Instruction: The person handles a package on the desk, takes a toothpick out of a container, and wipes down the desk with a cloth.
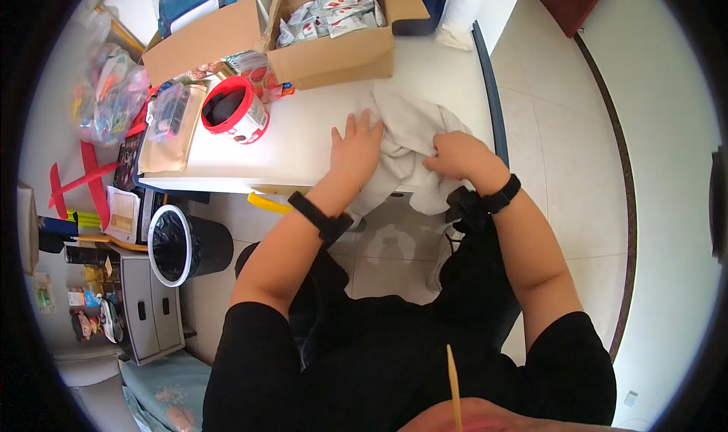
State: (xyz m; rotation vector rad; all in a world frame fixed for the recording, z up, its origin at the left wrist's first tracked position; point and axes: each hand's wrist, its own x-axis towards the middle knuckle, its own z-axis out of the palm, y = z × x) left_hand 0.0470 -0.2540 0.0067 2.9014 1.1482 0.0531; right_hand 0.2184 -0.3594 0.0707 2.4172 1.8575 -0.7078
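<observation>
A rumpled light grey cloth (406, 132) lies on the white tabletop (307, 121), part of it hanging over the front edge. My left hand (355, 153) is open, fingers spread, lying at the left side of the cloth. On the cloth's right side, my right hand (464, 159) is closed, its fingers curled into the fabric; the fingertips are partly hidden. Both wrists carry black straps.
An open cardboard box (334, 64) of white packets stands at the back. Left of it are a red-rimmed tub (254, 121) and a clear plastic case (168, 112). A paper roll (458, 15) stands back right. A lined bin (208, 246) is on the floor at left.
</observation>
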